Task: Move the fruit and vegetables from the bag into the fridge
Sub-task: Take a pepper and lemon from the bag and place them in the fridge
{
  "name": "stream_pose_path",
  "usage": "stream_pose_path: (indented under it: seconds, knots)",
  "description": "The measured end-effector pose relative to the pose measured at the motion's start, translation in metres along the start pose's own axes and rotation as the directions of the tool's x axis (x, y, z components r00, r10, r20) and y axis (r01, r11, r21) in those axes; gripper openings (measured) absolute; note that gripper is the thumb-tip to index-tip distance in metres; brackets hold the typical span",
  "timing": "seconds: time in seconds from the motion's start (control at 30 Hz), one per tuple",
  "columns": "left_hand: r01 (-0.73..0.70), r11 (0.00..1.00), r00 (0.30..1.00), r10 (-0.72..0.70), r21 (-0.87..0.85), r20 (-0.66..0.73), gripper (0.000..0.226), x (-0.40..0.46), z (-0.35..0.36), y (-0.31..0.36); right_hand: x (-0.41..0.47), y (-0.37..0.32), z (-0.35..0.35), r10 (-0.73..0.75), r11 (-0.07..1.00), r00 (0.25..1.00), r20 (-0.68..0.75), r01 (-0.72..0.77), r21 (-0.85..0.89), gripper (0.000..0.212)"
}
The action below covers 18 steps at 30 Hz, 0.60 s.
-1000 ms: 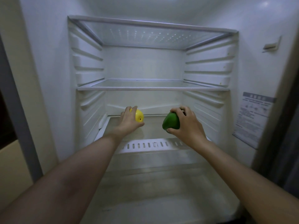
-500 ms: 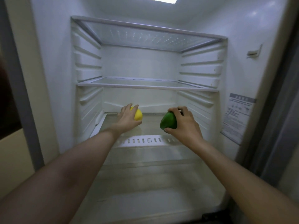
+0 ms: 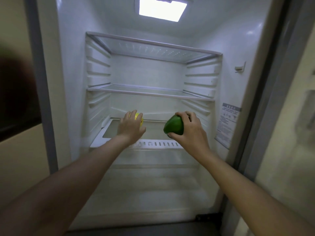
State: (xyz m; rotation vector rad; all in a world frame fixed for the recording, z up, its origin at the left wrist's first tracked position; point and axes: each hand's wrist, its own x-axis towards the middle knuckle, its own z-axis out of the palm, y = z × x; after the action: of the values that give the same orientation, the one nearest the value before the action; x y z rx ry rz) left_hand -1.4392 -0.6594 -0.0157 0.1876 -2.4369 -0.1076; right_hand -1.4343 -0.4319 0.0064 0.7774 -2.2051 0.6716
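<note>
Directly ahead, the fridge (image 3: 238, 48) stands open, interior lit by one ceiling lamp (image 3: 161, 10). Shelves counted: three. Top glass shelf (image 3: 153, 48), middle glass shelf (image 3: 150, 93), and a lower shelf (image 3: 153, 132) with a slotted white front strip, sitting over a clear drawer (image 3: 153, 184). All three shelves bare of food. One printed label (image 3: 227, 123) on the right inner wall; text too small to read.

Two bare forearms reach in from the bottom corners, both cut off by the frame edge.

Right hand (image 3: 192, 132): fingers curled round a green pepper (image 3: 173, 125), thumb beneath, fingertips over its top. Pepper sits at the left of the palm, held in the air above the front right of the lower shelf, not touching it.

Left hand (image 3: 131, 126): closed over a yellow fruit (image 3: 139, 117), seen from the back of the hand. Fruit lies beyond the fingers, mostly hidden; only a yellow edge shows at upper right of the knuckles. Kind of fruit cannot be told. It hangs above the left part of the lower shelf; whether it touches the glass cannot be told.

Produce count: one green, one yellow. Surroundings at both sides blurred.
</note>
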Motion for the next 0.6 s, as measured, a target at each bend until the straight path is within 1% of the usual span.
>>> stream_pose_path:
  seconds: [0.1, 0.2, 0.27, 0.33, 0.47, 0.6]
  knots:
    - [-0.009, 0.999, 1.0, 0.01, 0.05, -0.013, 0.056, -0.025, -0.023, 0.003, 0.002, -0.02, -0.012, -0.035, 0.993, 0.993, -0.113, 0.047, 0.109, 0.078]
    - [-0.044, 0.994, 0.99, 0.057, 0.1, -0.126, 0.056, -0.05, -0.052, 0.004, 0.011, -0.045, -0.024, -0.067, 0.968, 0.968, -0.243, 0.122, 0.218, 0.086]
    - [-0.053, 0.989, 0.981, 0.078, 0.137, -0.178, 0.056, -0.06, -0.074, 0.003, 0.023, -0.061, -0.029, -0.068, 0.953, 0.956, -0.285, 0.147, 0.266, 0.087]
    - [-0.049, 0.984, 0.974, 0.084, 0.169, -0.208, 0.056, -0.064, -0.097, 0.0, 0.04, -0.073, -0.029, -0.062, 0.946, 0.957, -0.283, 0.147, 0.29, 0.085]
    - [-0.024, 0.977, 0.961, 0.082, 0.213, -0.265, 0.056, -0.058, -0.137, -0.003, 0.083, -0.087, -0.02, -0.058, 0.949, 0.971, -0.23, 0.125, 0.289, 0.079]
    - [-0.038, 0.967, 0.959, 0.106, 0.252, -0.262, 0.057, -0.038, -0.16, -0.003, 0.128, -0.097, -0.004, -0.042, 0.961, 0.984, -0.172, 0.087, 0.261, 0.078]
